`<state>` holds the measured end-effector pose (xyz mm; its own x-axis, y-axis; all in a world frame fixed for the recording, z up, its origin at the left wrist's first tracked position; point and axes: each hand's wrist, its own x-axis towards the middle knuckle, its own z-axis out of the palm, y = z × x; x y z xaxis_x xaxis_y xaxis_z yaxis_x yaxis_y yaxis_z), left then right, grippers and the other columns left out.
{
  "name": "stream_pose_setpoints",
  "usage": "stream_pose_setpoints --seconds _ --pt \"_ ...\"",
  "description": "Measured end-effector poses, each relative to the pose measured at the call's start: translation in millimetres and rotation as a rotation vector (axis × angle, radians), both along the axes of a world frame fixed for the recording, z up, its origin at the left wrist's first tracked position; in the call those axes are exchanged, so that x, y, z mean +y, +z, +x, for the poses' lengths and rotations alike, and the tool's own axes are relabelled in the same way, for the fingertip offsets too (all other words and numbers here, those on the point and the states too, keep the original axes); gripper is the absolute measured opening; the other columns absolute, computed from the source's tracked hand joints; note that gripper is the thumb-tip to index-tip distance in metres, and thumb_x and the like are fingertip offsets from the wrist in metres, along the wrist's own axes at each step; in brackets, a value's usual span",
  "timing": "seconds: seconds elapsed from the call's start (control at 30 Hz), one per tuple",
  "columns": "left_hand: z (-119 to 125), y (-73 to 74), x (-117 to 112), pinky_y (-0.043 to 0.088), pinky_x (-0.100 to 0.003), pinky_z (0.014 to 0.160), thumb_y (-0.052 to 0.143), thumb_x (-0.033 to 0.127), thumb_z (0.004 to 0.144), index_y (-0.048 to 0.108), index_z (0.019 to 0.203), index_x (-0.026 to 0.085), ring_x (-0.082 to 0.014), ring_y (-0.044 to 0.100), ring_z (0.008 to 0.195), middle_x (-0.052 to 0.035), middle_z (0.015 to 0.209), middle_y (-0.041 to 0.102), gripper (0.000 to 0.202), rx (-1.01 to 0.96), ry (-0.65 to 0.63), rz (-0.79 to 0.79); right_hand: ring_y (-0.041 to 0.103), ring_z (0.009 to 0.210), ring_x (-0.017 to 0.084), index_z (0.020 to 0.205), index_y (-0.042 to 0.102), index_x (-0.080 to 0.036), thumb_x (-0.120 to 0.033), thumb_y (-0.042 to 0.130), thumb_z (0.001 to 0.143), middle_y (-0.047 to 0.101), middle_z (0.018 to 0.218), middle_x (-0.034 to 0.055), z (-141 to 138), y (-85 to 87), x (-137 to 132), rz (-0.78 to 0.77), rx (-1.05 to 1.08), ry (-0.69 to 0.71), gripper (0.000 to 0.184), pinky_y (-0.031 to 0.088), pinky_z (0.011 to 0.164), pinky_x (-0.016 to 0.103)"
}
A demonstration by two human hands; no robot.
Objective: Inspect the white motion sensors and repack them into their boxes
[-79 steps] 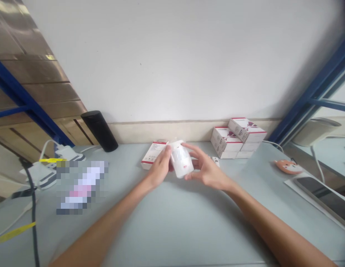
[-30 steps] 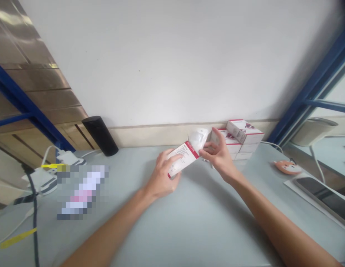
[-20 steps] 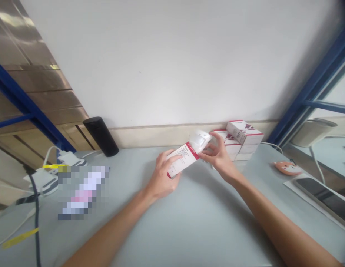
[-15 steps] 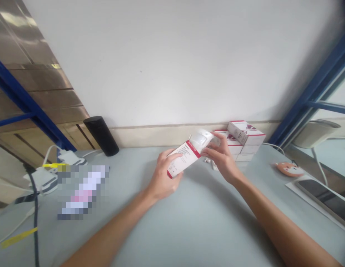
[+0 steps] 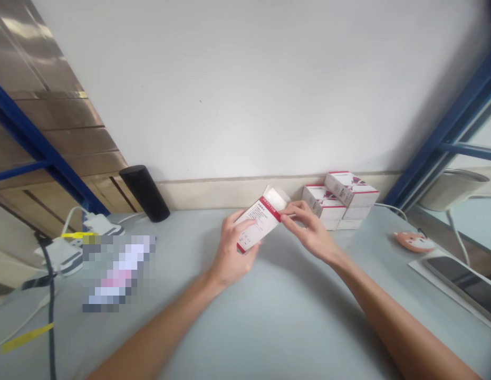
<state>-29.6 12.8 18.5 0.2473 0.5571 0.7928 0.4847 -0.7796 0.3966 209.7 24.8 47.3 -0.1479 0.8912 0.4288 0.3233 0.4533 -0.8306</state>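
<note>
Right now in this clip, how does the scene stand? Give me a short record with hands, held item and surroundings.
Left hand: holding the white-and-red box
Right hand: at the box's upper end; pinching or merely touching unclear
Box: tilted, printed face showing, "DETECTOR" on its red band
Right side: stacked boxes, orange animal-faced item
Left side: black cylinder, pixelated item
Surface: grey-green table

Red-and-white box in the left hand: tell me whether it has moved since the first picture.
Yes: the box has moved right, farther from the black cylinder.
</note>
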Motion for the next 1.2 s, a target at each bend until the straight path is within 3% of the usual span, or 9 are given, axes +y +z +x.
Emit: stream_pose_setpoints --seconds 0.17,0.3,0.47,0.63,0.73,0.83,0.97,1.07,1.2 --pt "2 -4.4 3 0.047 -0.051 0.115 0.073 0.014 0.089 0.047 0.14 0.034 -0.0289 0.052 0.14 -0.0111 0.15 0.048 0.061 -0.025 0.018 0.008 0.064 0.104 0.023 0.111 0.073 -0.032 -0.054 0.072 0.092 0.054 0.116 0.0052 -6 3.3 -5 -0.075 0.134 0.083 0.029 0.057 0.098 0.044" --pt "3 -9.5 5 0.046 -0.051 0.116 0.078 0.022 0.088 0.041 0.149 0.036 -0.0296 0.051 0.141 -0.0112 0.151 0.047 0.072 -0.037 0.003 -0.064 0.063 0.101 0.021 0.129 0.064 -0.037 -0.046 0.072 0.092 0.052 0.131 0.006 -13 7.4 -9 -0.036 0.278 0.032 0.039 0.06 0.094 0.044" --pt "6 -8.7 1 0.054 -0.043 0.106 0.075 0.026 0.091 0.033 0.157 0.038 -0.0238 0.063 0.119 -0.0096 0.143 0.053 0.079 -0.081 -0.035 -0.252 0.06 0.118 0.026 0.126 0.063 -0.034 -0.03 0.07 0.092 0.056 0.134 0.0061 -13 7.4 -14 0.084 0.133 0.05 0.035 0.054 0.106 0.048" --pt "7 3.3 -7 0.055 -0.041 0.105 0.072 0.029 0.094 0.056 0.136 0.035 -0.0242 0.06 0.123 -0.0079 0.134 0.05 0.046 -0.037 -0.017 -0.309 0.061 0.116 0.027 0.138 0.053 -0.035 -0.03 0.069 0.092 0.054 0.147 0.0072 -16 5.7 -18 0.071 0.09 0.106 0.049 0.056 0.103 0.05" --pt "6 10.4 -12 0.057 -0.043 0.103 0.065 0.034 0.098 0.058 0.133 0.034 -0.0254 0.059 0.126 -0.01 0.14 0.041 0.036 0.089 0.057 -0.335 0.062 0.115 0.025 0.141 0.05 -0.034 -0.03 0.069 0.092 0.054 0.146 0.0079 -19 5.2 -18 0.063 0.107 0.099 0.053 0.056 0.102 0.049" --pt "6 14.0 -15 0.055 -0.047 0.105 0.06 0.033 0.1 0.053 0.139 0.031 -0.0263 0.06 0.124 -0.0131 0.147 0.036 0.04 0.178 0.118 -0.242 0.063 0.113 0.024 0.144 0.049 -0.034 -0.03 0.069 0.092 0.056 0.141 0.0079 -19 4.6 -18 0.068 0.097 0.095 0.055 0.057 0.101 0.048" --pt "5 16.3 -16 0.052 -0.048 0.106 0.059 0.03 0.098 0.045 0.145 0.025 -0.03 0.059 0.127 -0.0163 0.148 0.043 0.049 0.186 0.223 -0.067 0.061 0.117 0.025 0.143 0.05 -0.035 -0.029 0.069 0.092 0.055 0.143 0.0079 -20 3.0 -19 0.079 0.086 0.118 0.055 0.058 0.099 0.046" --pt "5 20.7 -16 0.052 -0.05 0.1 0.056 0.027 0.097 0.058 0.133 0.023 -0.0318 0.061 0.118 -0.0149 0.134 0.054 0.036 0.275 0.318 -0.009 0.06 0.119 0.024 0.141 0.051 -0.035 -0.028 0.067 0.093 0.053 0.146 0.0076 -22 2.2 -20 0.093 0.086 0.145 0.051 0.058 0.099 0.044" --pt "5 29.6 -17 0.054 -0.045 0.089 0.052 0.024 0.096 0.067 0.115 0.022 -0.0296 0.062 0.103 -0.0112 0.11 0.062 0.024 0.318 0.333 -0.017 0.059 0.118 0.024 0.14 0.052 -0.035 -0.028 0.067 0.093 0.052 0.144 0.0075 -24 2.2 -22 0.099 0.082 0.154 0.049 0.058 0.099 0.043"
